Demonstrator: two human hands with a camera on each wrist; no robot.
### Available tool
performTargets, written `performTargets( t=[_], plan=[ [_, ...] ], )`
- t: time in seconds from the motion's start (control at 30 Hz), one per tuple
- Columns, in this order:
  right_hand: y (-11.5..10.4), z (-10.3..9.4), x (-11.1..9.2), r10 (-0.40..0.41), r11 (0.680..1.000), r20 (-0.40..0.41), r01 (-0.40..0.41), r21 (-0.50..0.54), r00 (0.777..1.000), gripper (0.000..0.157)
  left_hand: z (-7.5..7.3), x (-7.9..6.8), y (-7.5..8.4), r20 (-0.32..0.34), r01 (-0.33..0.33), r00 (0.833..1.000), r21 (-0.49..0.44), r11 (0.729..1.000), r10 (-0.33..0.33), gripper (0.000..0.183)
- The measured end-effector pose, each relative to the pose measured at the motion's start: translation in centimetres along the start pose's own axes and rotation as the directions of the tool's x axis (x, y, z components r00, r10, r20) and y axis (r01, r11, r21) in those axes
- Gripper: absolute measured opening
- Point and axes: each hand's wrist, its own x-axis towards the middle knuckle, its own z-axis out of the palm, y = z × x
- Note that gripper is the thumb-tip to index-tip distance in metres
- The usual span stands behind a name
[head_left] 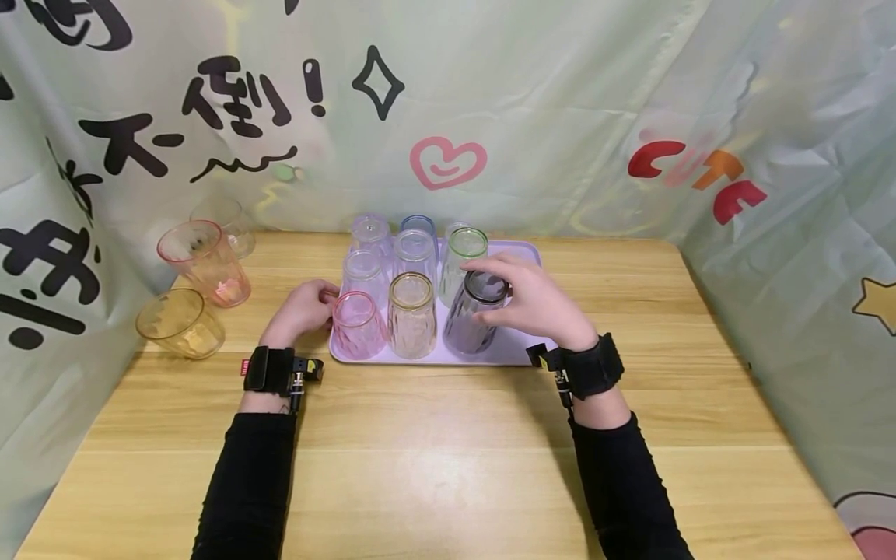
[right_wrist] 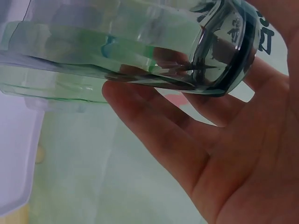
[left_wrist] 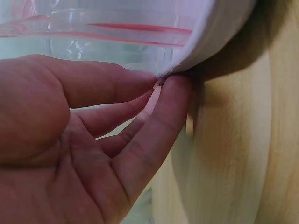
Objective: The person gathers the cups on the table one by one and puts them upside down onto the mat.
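My left hand point(head_left: 302, 313) pinches the left rim of a lilac tray point(head_left: 507, 351) between thumb and fingers; the left wrist view shows the rim point(left_wrist: 205, 44) caught at the fingertips. My right hand point(head_left: 537, 302) holds a dark grey glass point(head_left: 467, 325) near its top, thumb on the near side and fingers round the back. That glass stands slightly tilted at the tray's front, right of an amber-rimmed glass point(head_left: 411, 327) and a pink glass point(head_left: 359, 330). Behind it is a green-rimmed glass point(head_left: 463, 253), visible through it in the right wrist view.
Farther back on the tray are several purple, clear and blue-rimmed glasses point(head_left: 414, 257). Left of it on the wooden table point(head_left: 448, 451) are an amber bowl-like glass point(head_left: 185, 330), a tall pink-rimmed glass point(head_left: 210, 264) and a clear glass point(head_left: 234, 229). A printed curtain point(head_left: 560, 117) surrounds the table's back and sides.
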Motion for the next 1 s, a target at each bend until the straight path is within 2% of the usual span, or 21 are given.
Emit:
performTargets(
  t=[0.13, 0.33, 0.67, 1.0],
  plan=[
    [0.2, 0.5, 0.2, -0.001, 1.000, 0.023, 0.001, 0.011, 1.000, 0.069, 0.0, 0.1, 0.1, 0.005, 0.001, 1.000, -0.005, 1.000, -0.001, 0.041],
    [0.4, 1.2, 0.5, 0.015, 1.000, 0.053, -0.014, -0.025, 0.998, 0.069, 0.1, 0.2, 0.0, 0.008, 0.001, 1.000, 0.002, 1.000, -0.001, 0.041],
    [0.1, 1.6, 0.7, 0.017, 0.998, 0.070, -0.013, -0.055, 0.997, 0.069, 0.2, 0.2, -0.1, 0.003, 0.004, 1.000, 0.007, 1.000, -0.004, 0.040],
    [-0.1, 1.5, 0.6, 0.019, 1.000, 0.086, -0.018, -0.016, 0.996, 0.072, 0.1, 0.1, -0.2, 0.007, 0.005, 1.000, -0.004, 1.000, -0.005, 0.041]
  ],
)
